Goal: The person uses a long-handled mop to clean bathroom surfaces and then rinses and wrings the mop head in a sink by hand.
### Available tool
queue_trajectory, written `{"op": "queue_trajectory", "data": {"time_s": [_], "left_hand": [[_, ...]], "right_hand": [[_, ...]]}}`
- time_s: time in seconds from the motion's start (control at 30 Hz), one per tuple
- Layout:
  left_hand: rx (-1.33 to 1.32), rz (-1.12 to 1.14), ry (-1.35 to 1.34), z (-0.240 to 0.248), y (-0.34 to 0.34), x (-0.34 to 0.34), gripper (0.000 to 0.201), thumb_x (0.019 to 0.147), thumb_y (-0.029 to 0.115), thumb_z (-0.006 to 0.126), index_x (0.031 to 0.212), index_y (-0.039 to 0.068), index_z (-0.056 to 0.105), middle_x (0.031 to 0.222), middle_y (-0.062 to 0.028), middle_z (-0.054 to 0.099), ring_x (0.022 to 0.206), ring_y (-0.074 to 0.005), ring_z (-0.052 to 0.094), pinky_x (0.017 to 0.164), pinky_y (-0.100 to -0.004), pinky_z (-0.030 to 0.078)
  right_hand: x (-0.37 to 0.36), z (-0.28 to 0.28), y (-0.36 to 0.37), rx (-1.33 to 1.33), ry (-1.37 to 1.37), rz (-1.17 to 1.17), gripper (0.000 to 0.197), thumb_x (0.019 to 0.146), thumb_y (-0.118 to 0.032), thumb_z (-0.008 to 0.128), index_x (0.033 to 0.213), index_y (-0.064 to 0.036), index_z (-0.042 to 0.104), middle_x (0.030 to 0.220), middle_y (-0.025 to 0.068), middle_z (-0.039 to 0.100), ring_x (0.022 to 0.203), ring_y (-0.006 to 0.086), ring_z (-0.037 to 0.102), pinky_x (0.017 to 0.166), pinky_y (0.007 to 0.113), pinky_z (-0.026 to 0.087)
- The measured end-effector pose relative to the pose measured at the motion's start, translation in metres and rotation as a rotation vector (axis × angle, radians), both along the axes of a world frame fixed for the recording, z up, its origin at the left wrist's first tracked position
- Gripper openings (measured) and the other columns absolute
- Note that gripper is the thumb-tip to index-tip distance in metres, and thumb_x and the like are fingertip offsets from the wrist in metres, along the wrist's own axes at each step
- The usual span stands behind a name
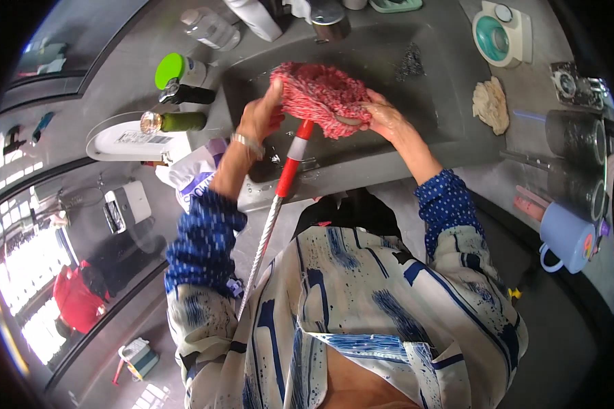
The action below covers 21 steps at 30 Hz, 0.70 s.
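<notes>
A mop head [317,92] of shaggy red and grey strands is held up over a dark grey sink [416,140]. My left hand [260,114] is closed on its left edge, thumb up along the strands. On its right edge my right hand [387,117] grips the strands, with the fingertips partly hidden behind them. Below the head, the mop handle [290,167], red and white at the top and a twisted silver rod farther down, slants toward my body past my left forearm. Part of a pale disc shows at the mop head's lower right.
A dark mesh scrubber [409,63] lies in the sink. On the left counter are a green bottle [184,121], a green-lidded jar [170,70] and a clear bottle [211,30]. To the right are a crumpled cloth [490,105], a teal-and-white container [496,37] and a blue mug [567,238].
</notes>
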<state>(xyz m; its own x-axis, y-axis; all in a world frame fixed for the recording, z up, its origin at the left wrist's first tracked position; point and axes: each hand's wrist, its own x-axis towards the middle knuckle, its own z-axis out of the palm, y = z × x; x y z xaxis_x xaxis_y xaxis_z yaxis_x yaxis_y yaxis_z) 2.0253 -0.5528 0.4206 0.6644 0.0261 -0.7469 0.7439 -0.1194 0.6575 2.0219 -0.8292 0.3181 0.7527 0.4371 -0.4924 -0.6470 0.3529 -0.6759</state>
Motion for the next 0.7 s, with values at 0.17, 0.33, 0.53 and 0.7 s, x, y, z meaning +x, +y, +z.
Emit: {"op": "queue_trajectory", "data": {"time_s": [0.17, 0.33, 0.53, 0.7], "left_hand": [[-0.406, 0.096, 0.148, -0.007, -0.047, 0.051, 0.038, 0.073, 0.025, 0.076, 0.101, 0.003, 0.061, 0.086, -0.0083, 0.067, 0.075, -0.0229, 0.065, 0.07, -0.0423, 0.055], [-0.008, 0.238, -0.028, -0.064, -0.013, 0.053, 0.025, 0.075, 0.009, 0.067, 0.095, -0.005, 0.06, 0.085, -0.0129, 0.066, 0.066, -0.0239, 0.064, 0.061, -0.0376, 0.054], [-0.045, 0.175, -0.135, -0.046, -0.037, 0.048, 0.02, 0.072, 0.002, 0.063, 0.089, -0.006, 0.06, 0.08, -0.0138, 0.064, 0.066, -0.0255, 0.064, 0.061, -0.0353, 0.054], [-0.08, 0.314, -0.179, -0.049, -0.033, 0.044, 0.018, 0.071, 0.0, 0.064, 0.088, -0.006, 0.06, 0.079, -0.0145, 0.064, 0.067, -0.0254, 0.064, 0.063, -0.0349, 0.054]], "right_hand": [[0.0, -0.043, 0.003, 0.038, 0.0, -0.067, 0.042, 0.087, -0.016, 0.057, 0.126, -0.0095, 0.044, 0.104, 0.0056, 0.06, 0.079, 0.0148, 0.058, 0.051, 0.028, 0.047], [0.026, -0.031, 0.002, -0.524, -0.033, 0.099, 0.059, 0.079, -0.048, 0.065, 0.119, -0.0062, 0.052, 0.103, 0.0088, 0.06, 0.079, 0.0178, 0.059, 0.058, 0.027, 0.049], [0.061, -0.111, -0.06, -0.731, 0.06, -0.561, 0.031, 0.089, -0.034, 0.052, 0.095, -0.0061, 0.062, 0.077, 0.0087, 0.066, 0.067, 0.0205, 0.063, 0.06, 0.034, 0.052], [0.033, 0.025, 0.068, 0.196, -0.324, -0.208, 0.031, 0.091, -0.022, 0.049, 0.108, 0.0016, 0.06, 0.107, 0.0153, 0.063, 0.102, 0.023, 0.061, 0.092, 0.038, 0.047]]}}
